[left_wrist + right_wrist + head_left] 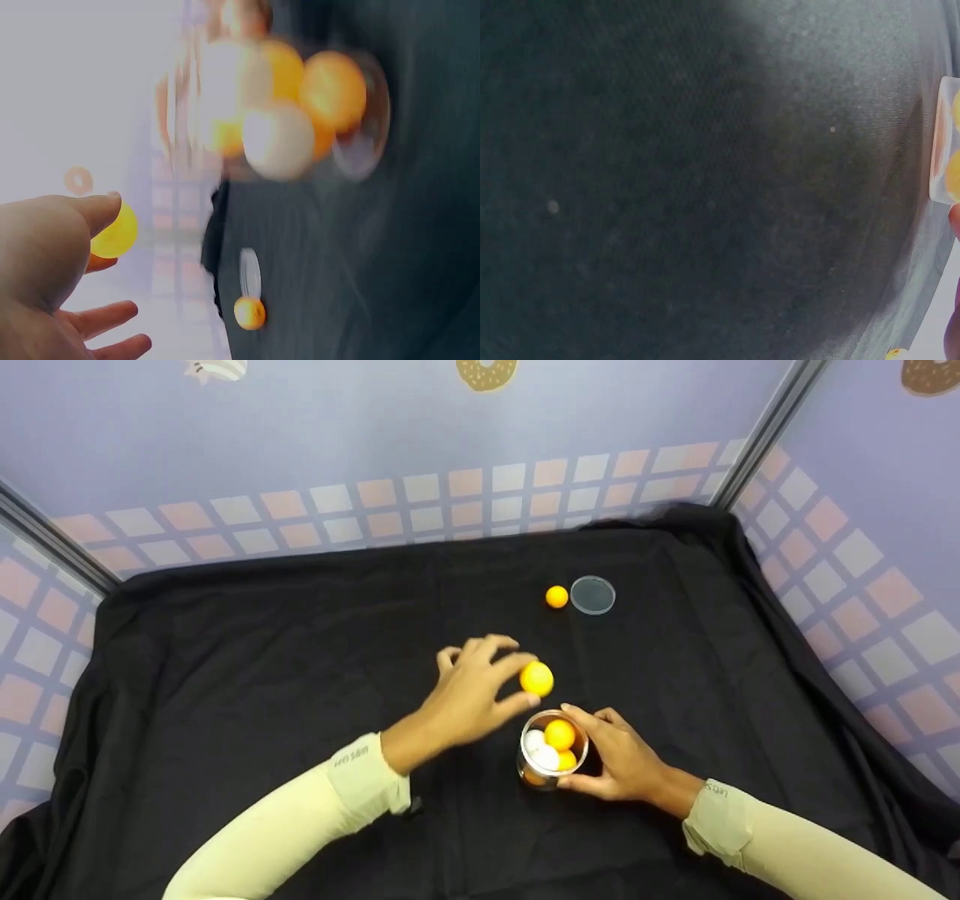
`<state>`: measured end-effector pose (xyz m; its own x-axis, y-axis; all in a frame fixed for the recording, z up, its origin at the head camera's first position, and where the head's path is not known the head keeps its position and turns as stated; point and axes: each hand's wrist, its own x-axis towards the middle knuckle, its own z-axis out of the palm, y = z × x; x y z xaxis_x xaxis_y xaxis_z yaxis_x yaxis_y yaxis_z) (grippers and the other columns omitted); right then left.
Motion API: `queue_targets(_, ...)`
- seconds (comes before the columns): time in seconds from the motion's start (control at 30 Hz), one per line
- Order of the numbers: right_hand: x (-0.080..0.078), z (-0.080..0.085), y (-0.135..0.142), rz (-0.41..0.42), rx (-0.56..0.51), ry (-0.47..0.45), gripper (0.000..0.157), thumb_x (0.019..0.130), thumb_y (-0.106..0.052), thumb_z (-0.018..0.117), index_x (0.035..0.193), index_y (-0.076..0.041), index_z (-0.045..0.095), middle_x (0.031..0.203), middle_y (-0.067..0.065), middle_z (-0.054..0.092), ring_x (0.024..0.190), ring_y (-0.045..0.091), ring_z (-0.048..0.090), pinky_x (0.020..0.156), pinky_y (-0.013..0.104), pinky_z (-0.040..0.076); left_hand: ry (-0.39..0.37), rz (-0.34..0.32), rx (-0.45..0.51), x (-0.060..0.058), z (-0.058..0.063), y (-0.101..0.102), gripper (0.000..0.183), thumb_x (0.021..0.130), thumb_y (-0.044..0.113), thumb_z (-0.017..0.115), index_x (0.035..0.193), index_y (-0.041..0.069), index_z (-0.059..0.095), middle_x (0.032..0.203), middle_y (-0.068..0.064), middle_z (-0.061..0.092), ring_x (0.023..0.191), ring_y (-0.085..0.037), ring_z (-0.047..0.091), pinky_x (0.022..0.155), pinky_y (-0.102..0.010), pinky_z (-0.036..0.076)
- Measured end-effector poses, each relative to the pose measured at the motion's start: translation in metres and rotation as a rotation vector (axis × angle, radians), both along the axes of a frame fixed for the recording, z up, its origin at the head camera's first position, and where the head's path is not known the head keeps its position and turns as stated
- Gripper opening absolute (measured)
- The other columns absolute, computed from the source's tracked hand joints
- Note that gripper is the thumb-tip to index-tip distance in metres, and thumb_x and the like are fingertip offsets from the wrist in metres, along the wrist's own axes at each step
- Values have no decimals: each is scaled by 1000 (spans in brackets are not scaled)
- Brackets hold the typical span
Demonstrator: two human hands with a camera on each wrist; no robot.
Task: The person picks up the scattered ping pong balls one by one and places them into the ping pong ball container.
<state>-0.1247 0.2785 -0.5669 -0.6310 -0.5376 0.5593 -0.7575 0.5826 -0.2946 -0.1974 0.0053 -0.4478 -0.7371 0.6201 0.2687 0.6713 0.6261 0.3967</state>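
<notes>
A yellow-orange ping-pong ball (pixel 537 679) is pinched between the thumb and forefinger of my left hand (pixel 466 695), just above and to the left of a clear jar. My right hand (pixel 619 757) grips this clear jar (pixel 527 771) from its right side, and the jar stands upright with its mouth uncovered. Inside lie several white and orange ping-pong balls (pixel 559 734). In the left wrist view the held ball (pixel 118 234) shows beside my thumb, while the jar and its balls (pixel 279 140) are blurred. Only a fingertip and the jar's edge (pixel 939 150) show in the right wrist view.
Farther back on the black cloth (pixel 300 675), a loose orange ball (pixel 556 597) lies next to a round clear lid (pixel 593 595). Patterned wall panels (pixel 337 442) stand behind the table and along its sides.
</notes>
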Motion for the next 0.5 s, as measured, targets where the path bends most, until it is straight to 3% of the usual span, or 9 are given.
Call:
queue_targets(0.27, 0, 0, -2, 3, -7, 15, 97, 82, -60, 76, 150, 1, 44, 119, 5, 74, 90, 15, 68, 81, 40, 48, 20, -136, -66, 42, 2, 3, 46, 91, 50, 71, 133, 33, 65, 141, -1, 57, 129, -23, 51, 96, -59, 34)
queue_targets(0.5, 1, 0, -2, 2, -1, 13, 97, 83, -59, 76, 151, 1, 44, 119, 3, 74, 89, 14, 68, 81, 40, 49, -1, -172, -106, 53, -2, 2, 50, 92, 53, 69, 139, 37, 60, 144, -1, 54, 132, -22, 50, 98, -60, 34)
